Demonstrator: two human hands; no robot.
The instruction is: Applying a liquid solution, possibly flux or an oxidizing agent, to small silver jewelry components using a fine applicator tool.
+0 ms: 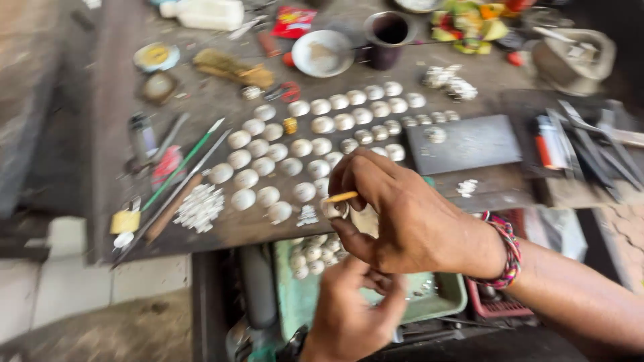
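Small domed piece: pale, rounded, pinched in the fingertips of the right hand at the near edge of the worktop, just above the green tray.
Right hand: enters from the right, wrist banded with a braided multicolour bracelet; thumb and forefinger are closed around the small domed piece. A thin yellow stick lies across the same fingertips, its tip pointing left; motion blur hides exactly how it is gripped.
Left hand: below the right hand, over the tray, fingers curled inward; I cannot tell whether anything is inside them.
Green tray: sits below the near edge of the worktop, holding a cluster of small pale pieces at its far left.
Rows of pale domes: laid out in loose diagonal lines across the middle of the worktop, close together, reaching up toward the far right.
Dark slab: flat, rectangular, right of the rows.
Brushes and long tools: lie slanted near the left edge, one with a green handle.
White bowl: at the far edge, beside a dark cup.
Picture quality: blurred throughout; fine detail cannot be read.
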